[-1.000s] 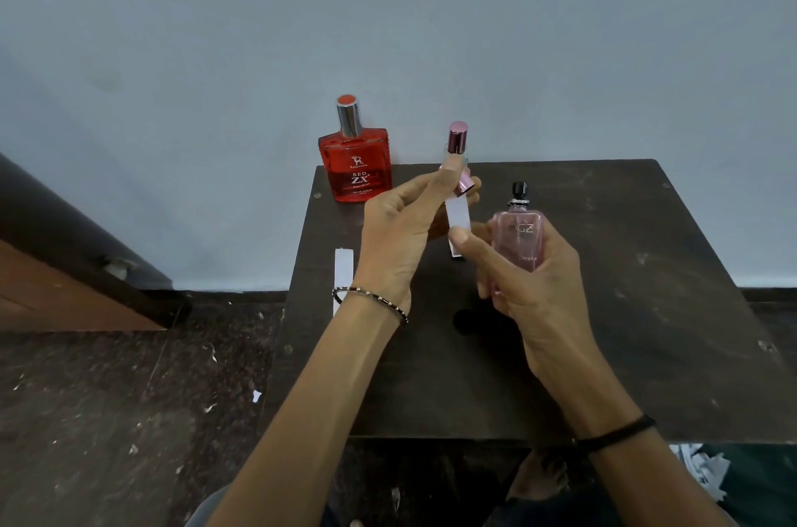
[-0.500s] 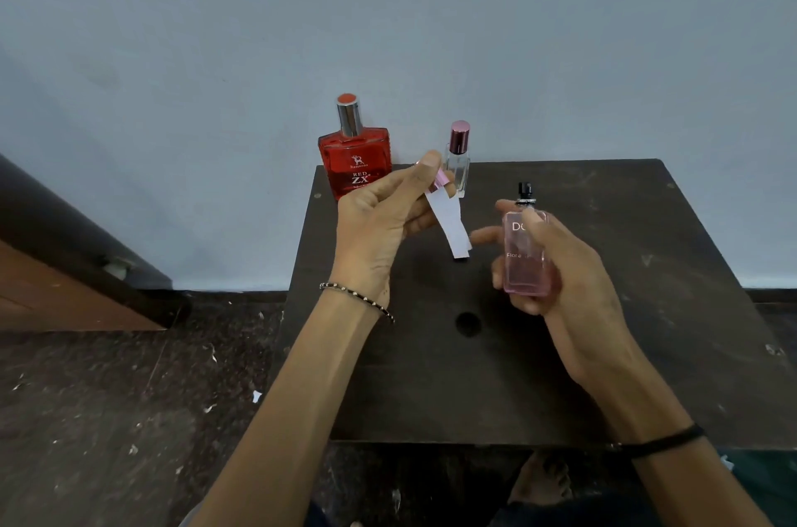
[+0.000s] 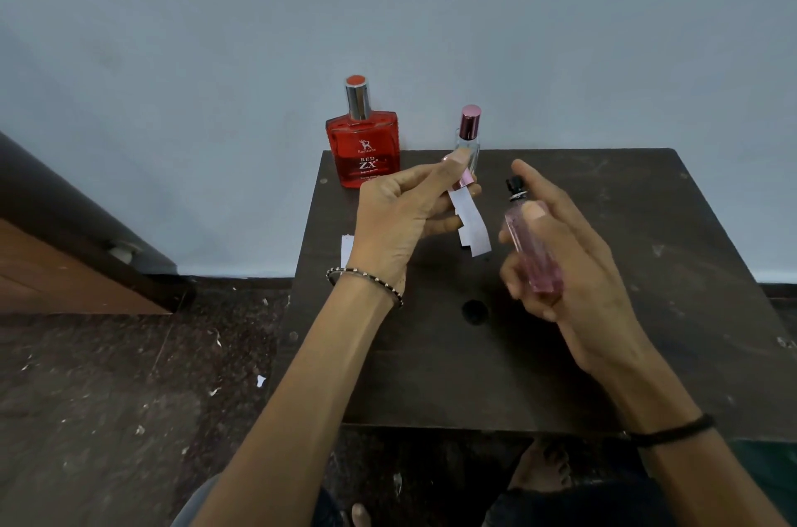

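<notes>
My left hand (image 3: pixel 399 216) pinches a white paper strip (image 3: pixel 472 224) together with a small pink cap (image 3: pixel 465 180), and the strip hangs down to the right. My right hand (image 3: pixel 556 255) grips a pink perfume bottle (image 3: pixel 534 255) with a black spray nozzle (image 3: pixel 515 186), tilted with the nozzle towards the strip. My forefinger lies over the nozzle. Both hands hover above the dark wooden table (image 3: pixel 647 311).
A red perfume bottle (image 3: pixel 364 147) with a silver neck stands at the table's back left corner. A slim clear bottle with a pink cap (image 3: pixel 469 134) stands beside it. Another white strip (image 3: pixel 347 250) lies at the table's left edge. A hole (image 3: pixel 474 311) marks the tabletop.
My right hand let go of the strip, moved right and turned the pink bottle so its nozzle faces the strip. My left hand lowered slightly and tilted the strip.
</notes>
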Demonstrator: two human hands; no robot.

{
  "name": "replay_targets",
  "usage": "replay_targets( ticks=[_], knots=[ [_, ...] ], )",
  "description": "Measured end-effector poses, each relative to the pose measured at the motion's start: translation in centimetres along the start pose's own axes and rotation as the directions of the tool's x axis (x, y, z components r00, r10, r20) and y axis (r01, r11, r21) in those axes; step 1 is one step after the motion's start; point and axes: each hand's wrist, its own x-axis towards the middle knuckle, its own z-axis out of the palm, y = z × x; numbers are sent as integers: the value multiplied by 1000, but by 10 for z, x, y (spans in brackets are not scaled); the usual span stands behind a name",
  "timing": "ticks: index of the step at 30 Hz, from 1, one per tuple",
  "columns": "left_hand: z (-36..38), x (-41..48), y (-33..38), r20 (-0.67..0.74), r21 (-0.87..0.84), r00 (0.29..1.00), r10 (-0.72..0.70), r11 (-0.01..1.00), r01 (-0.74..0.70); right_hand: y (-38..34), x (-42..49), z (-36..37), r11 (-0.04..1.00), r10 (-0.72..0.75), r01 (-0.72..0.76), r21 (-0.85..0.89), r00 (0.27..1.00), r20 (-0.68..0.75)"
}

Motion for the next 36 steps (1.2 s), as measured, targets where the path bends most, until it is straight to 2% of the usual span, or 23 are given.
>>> replay_targets(
  ticks=[2, 4, 7, 18, 30, 36],
  knots=[
    [0, 0, 0, -6, -21, 1000, -12, 1000, 12, 5, -2, -1, 967, -88, 84, -240, 996, -6],
    [1, -1, 0, -5, -16, 1000, -21, 1000, 21, 10, 0, -2, 881, -160, 136, -453, 987, -14],
    [2, -1, -1, 9, -17, 999, -33, 999, 33, 14, 2, 2, 780, -196, 147, -608, 981, -13],
    [7, -3, -4, 14, -8, 995, -103, 995, 104, 19, 6, 12, 648, -333, 263, -715, 942, 46],
    [6, -1, -5, 29, -8, 990, -138, 990, 138, 23, 7, 9, 620, -367, 303, -724, 927, 74],
    [7, 0, -6, 32, -24, 992, -123, 992, 124, 22, 6, 7, 675, -351, 249, -695, 936, -5]
  ],
)
